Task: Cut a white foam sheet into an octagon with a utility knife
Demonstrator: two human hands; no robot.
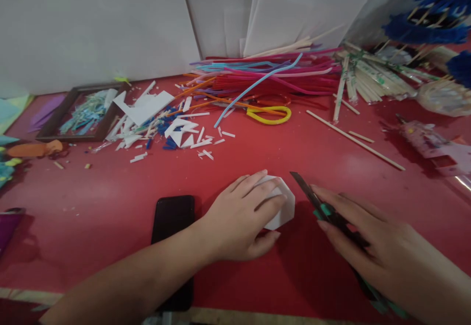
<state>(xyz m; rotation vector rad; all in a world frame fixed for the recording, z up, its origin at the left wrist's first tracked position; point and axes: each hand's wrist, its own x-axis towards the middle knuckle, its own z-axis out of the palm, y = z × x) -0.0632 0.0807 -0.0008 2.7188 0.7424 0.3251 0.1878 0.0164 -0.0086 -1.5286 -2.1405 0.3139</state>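
My left hand [246,217] lies over a small white many-sided piece [285,207], perhaps card or foam board, on the red table. Its fingers are spread across the piece, the thumb apart near its lower edge; part of the piece is hidden under them. In my right hand [382,241] is a black and green utility knife [327,210], gripped between thumb and fingers. The dark blade is out and points up and left, just right of the white piece and apart from it.
A black phone [172,219] lies beside my left forearm. White scraps [147,107] and a brown frame [55,124] are at back left. Behind lie colourful pipe cleaners [272,77] and yellow-handled scissors [270,115]. Thin wooden sticks [356,141] and a pink object [427,141] are at right.
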